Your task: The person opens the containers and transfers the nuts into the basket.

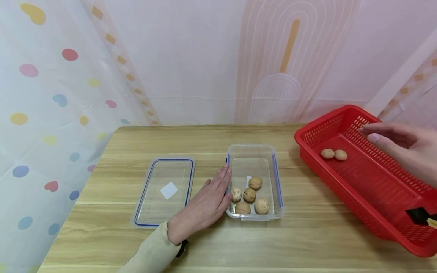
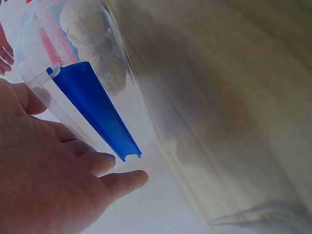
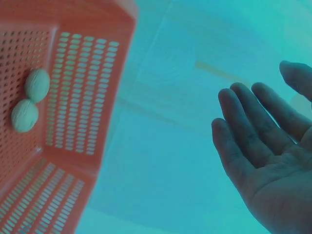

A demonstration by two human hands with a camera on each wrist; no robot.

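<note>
A: State?
B: Left hand (image 1: 205, 206) laid straight-fingered along clear box (image 1: 278, 184) on desk (image 1: 239, 250), nothing grasped; five walnuts (image 1: 249, 195) contained. Right hand (image 1: 406, 148) empty, fingers loose, held by red basket (image 1: 341, 189); two walnuts (image 1: 327, 153) inside.
A: Step?
B: Basket-to-box transfer, presumably. Light pinch on a basket walnut probably called for next, box steadied.

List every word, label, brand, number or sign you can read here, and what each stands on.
No readable text anywhere.
White square on the clear lid: no writing can be made out.
White patch at the clear box, partly hidden by a walnut: no writing can be made out.
Yellowish tag beside the black piece at the right edge: too small to read.
</note>
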